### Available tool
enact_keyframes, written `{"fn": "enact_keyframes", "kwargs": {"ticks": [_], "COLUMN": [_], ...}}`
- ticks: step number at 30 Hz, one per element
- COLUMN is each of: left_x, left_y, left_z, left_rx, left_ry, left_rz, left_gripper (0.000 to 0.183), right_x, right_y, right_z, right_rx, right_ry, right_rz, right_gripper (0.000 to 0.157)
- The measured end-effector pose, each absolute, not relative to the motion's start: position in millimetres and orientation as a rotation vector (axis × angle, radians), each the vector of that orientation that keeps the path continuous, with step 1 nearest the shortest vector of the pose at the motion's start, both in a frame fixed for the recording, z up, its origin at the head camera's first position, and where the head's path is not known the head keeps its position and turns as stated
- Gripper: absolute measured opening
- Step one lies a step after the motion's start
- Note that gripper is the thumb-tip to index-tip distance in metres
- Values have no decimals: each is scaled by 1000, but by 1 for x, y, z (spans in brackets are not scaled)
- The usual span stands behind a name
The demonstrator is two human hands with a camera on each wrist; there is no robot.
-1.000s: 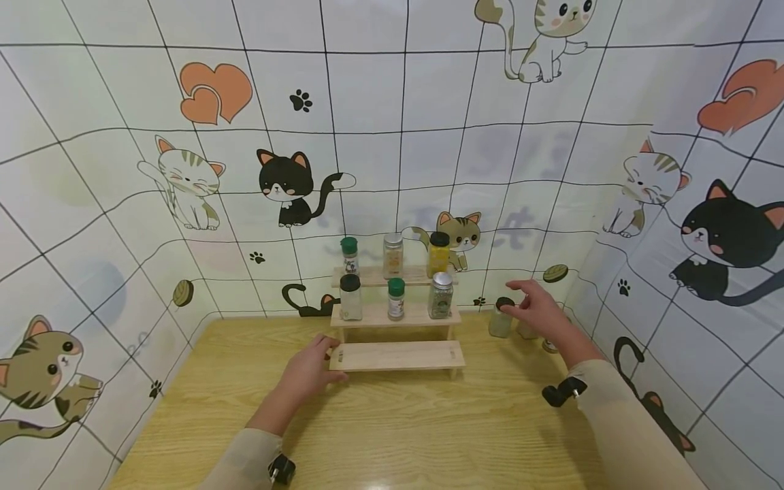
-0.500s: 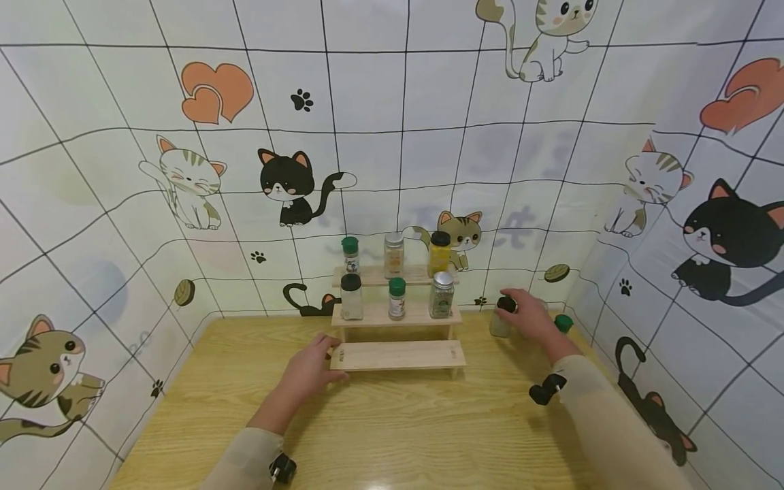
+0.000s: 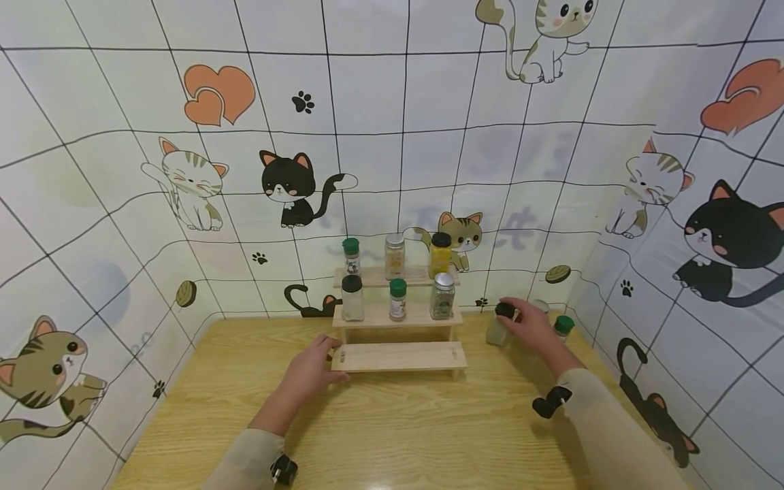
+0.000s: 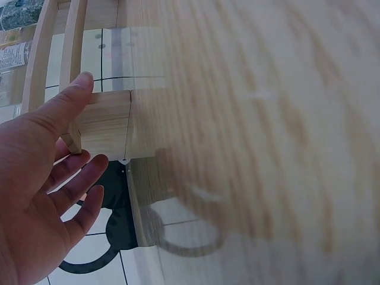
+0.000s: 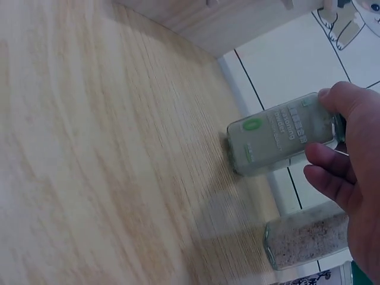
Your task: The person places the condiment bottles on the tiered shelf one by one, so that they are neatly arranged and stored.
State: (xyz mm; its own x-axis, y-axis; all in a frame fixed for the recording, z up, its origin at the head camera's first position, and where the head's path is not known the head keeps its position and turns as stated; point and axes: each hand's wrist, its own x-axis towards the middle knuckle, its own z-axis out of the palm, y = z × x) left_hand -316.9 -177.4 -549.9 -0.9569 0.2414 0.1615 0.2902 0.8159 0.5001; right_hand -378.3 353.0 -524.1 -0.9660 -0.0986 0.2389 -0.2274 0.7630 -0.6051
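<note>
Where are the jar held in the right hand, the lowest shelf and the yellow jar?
Held jar [image 5: 280, 135], right wrist view: its labelled side.
Lowest shelf [image 3: 398, 356], head view: its top surface.
Yellow jar [image 3: 439, 260], head view: its yellow body.

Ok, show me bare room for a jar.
Free: the bottom shelf beside the left hand, and the table in front. Crowded: the upper shelves, three jars each, and the right rear, where the right hand holds a black-capped jar near two others.

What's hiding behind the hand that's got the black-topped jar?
A green-capped jar and a pale-topped jar peek out behind the right hand. From the head camera, their lower parts are covered.
</note>
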Motion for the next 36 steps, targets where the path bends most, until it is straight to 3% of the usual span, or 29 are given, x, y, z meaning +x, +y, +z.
{"fn": "enact_keyframes", "kwargs": {"ticks": [17, 36], "left_x": [-318, -316], "left_y": [-178, -178], "left_z": [-551, -549], "left_rx": [-417, -436], "left_ry": [-2913, -2903], "left_rz": [-811, -809], "left_gripper": [70, 71], "right_x": [-324, -310], "right_y": [304, 225], "right_z": [-487, -467], "right_rx": [450, 764], "right_ry": [-2467, -2409], "right_rz": [1014, 1112], "right_gripper": [46, 41]}}
